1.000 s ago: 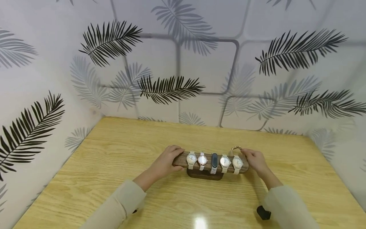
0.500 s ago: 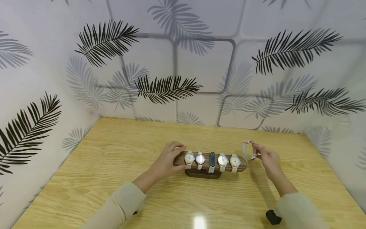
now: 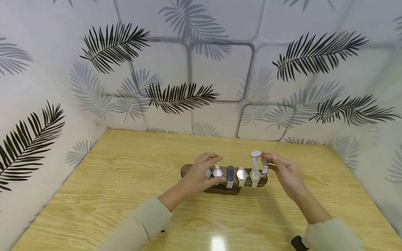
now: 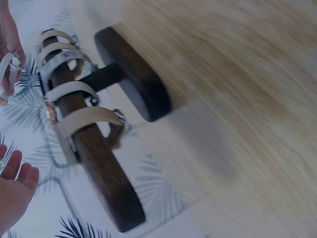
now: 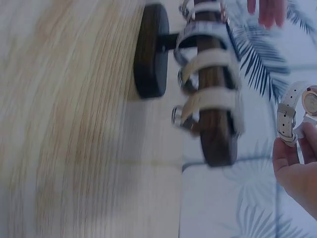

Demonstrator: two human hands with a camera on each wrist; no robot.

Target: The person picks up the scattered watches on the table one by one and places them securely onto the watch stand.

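Note:
A dark wooden watch stand (image 3: 186,169) stands on the table with several watches around its bar. A smart band (image 3: 230,173) with a black screen sits mid-bar, two cream-strapped watches (image 3: 242,174) to its right. My right hand (image 3: 287,174) pinches a white-strapped watch (image 3: 256,153), its looped strap overlapping the bar's right end in the head view. In the right wrist view this watch (image 5: 286,119) shows its buckled strap. My left hand (image 3: 198,176) is over the bar's left part, thumb and fingers apart and holding nothing; it partly hides the leftmost watch (image 3: 208,173).
The wood-grain table (image 3: 125,209) reaches back to a wall (image 3: 176,69) with a leaf pattern. A black object (image 3: 299,243) shows beside the right sleeve (image 3: 333,237). The stand's foot (image 3: 223,190) rests below the bar.
My right hand has drawn the white-strapped watch out past the bar's right end, then back left with the dial facing up. My left hand has let go of the bar's left end and moved right.

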